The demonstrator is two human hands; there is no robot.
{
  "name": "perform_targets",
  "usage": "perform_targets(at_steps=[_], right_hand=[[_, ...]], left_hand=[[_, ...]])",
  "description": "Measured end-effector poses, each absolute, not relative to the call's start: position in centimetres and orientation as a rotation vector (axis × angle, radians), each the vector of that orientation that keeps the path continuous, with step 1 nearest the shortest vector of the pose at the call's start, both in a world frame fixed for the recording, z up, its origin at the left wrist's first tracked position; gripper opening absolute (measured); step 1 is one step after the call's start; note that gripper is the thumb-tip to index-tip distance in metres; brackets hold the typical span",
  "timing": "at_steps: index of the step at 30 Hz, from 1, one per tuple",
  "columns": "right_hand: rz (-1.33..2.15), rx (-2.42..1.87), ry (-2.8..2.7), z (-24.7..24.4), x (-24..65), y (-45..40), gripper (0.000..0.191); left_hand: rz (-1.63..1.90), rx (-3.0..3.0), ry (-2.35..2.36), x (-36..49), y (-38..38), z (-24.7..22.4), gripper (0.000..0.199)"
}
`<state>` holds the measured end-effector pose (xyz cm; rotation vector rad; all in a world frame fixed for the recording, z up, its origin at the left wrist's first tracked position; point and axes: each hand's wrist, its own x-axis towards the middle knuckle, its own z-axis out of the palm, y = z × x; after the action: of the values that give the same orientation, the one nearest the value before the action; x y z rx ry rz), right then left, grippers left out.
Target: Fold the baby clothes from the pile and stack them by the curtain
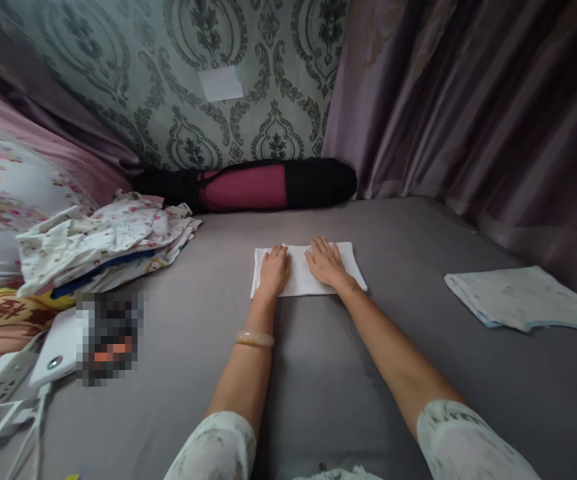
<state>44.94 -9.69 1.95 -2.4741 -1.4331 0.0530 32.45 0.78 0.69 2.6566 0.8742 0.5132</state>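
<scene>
A folded white cloth (pixel 299 270) lies flat on the grey bed sheet (pixel 318 373), in the middle of the head view. My left hand (pixel 275 269) rests palm down on its left part, fingers stretched forward. Toward the cloth's right part, my right hand (pixel 326 262) also lies flat, its fingers spread a little and the tips near the far edge. Neither hand grips anything. Parts of the cloth are hidden under both palms.
On the right lies a folded pale garment (pixel 525 297). A pile of patterned clothes (pixel 103 243) sits at the left, with a power strip (pixel 3 380) and a white device (pixel 61 347) with cables nearer me. A black and pink rolled bag (pixel 245 187) lies along the wall.
</scene>
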Motion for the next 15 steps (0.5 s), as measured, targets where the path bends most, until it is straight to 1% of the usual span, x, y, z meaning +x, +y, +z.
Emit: perform_targets(at_steps=[2, 7, 12, 15], right_hand=[[0.018, -2.516, -1.392, 1.6, 46.0, -10.3, 0.060], [0.069, -2.536, -1.385, 0.2, 47.2, -10.8, 0.060], [0.106, -2.489, -1.385, 0.4, 47.6, -11.1, 0.060], [0.022, -2.500, -1.340, 0.6, 48.0, -11.9, 0.060]], left_hand=[[0.499, 2.657, 0.907, 32.7, 0.9, 0.4, 0.042], [0.355, 2.701, 0.961, 33.1, 1.2, -0.2, 0.045], [0.301, 2.723, 0.997, 32.9, 0.9, 0.8, 0.045], [0.343, 2.726, 1.091, 32.6, 0.6, 1.2, 0.048]])
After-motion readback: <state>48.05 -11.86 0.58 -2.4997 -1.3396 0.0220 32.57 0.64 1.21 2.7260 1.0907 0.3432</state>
